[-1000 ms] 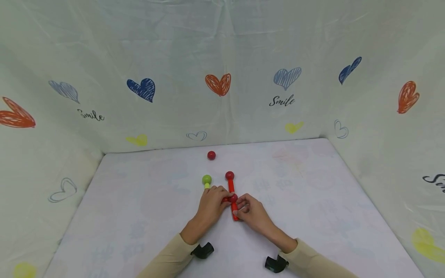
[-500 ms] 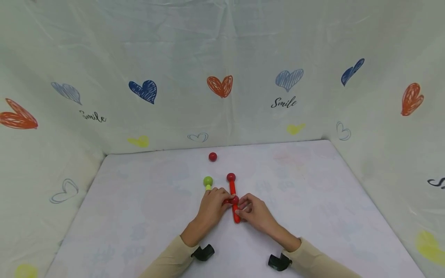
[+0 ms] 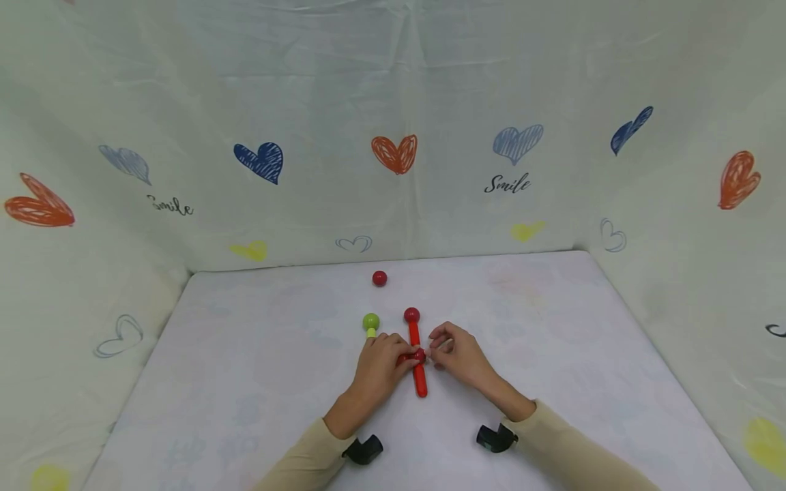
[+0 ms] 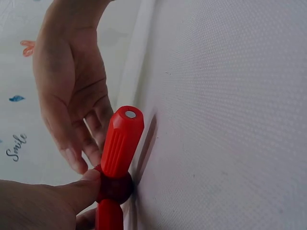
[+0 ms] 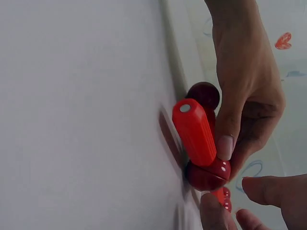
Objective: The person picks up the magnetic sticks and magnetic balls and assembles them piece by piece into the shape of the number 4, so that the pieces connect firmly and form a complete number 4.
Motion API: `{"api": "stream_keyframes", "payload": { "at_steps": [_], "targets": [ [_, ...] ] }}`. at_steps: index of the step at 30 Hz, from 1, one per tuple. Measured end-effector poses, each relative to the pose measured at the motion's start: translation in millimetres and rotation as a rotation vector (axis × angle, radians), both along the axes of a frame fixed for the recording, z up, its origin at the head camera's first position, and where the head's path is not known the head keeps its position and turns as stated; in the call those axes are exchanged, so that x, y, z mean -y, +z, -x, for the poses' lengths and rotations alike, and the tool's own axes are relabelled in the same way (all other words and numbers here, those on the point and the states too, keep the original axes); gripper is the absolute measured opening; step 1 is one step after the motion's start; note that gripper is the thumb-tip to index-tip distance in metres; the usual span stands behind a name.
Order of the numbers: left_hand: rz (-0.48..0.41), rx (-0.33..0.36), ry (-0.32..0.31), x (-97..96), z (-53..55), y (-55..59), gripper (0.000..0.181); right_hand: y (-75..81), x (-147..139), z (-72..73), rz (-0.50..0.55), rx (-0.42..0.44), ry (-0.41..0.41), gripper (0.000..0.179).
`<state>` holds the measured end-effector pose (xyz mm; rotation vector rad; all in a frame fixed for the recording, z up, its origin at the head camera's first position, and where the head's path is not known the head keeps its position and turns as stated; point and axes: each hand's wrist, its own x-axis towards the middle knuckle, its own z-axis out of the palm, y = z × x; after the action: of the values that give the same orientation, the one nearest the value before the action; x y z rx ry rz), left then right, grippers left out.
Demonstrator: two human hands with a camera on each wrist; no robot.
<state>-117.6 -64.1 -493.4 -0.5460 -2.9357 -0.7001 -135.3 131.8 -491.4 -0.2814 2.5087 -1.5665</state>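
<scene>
In the head view, my left hand (image 3: 381,368) pinches a red magnetic ball (image 3: 420,356) between thumb and fingers, low over the table. A red magnetic rod (image 3: 420,382) joins this ball and points towards me, its metal end tip showing in both wrist views. Away from me, a second red rod (image 3: 414,333) runs to another red ball (image 3: 412,315). Part of a further red piece is covered by my left fingers. My right hand (image 3: 463,358) hovers just right of the pinched ball, fingers loosely bent and parted, gripping nothing.
A green ball (image 3: 371,321) on a yellow-green rod (image 3: 371,333) lies beyond my left hand, partly covered by it. Farther back sits a loose red ball (image 3: 379,278). White sheeting printed with hearts rises behind the white table (image 3: 245,354) and at its sides.
My right hand has let go of the near red rod and moved up and slightly away, beside the ball. The left hand keeps its pinch. The head view has shifted slightly.
</scene>
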Motion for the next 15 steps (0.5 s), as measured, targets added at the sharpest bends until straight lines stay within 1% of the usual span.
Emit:
{"api": "stream_keyframes", "payload": {
  "at_steps": [8,15],
  "targets": [
    [-0.014,0.030,0.017,-0.6,0.5,-2.8,0.027,11.6,4.4,31.0,-0.002,-0.037,0.018,0.023],
    [-0.017,0.035,0.017,-0.9,1.7,-2.8,0.027,20.6,13.3,60.5,-0.035,-0.033,0.012,0.027]
  ]
}}
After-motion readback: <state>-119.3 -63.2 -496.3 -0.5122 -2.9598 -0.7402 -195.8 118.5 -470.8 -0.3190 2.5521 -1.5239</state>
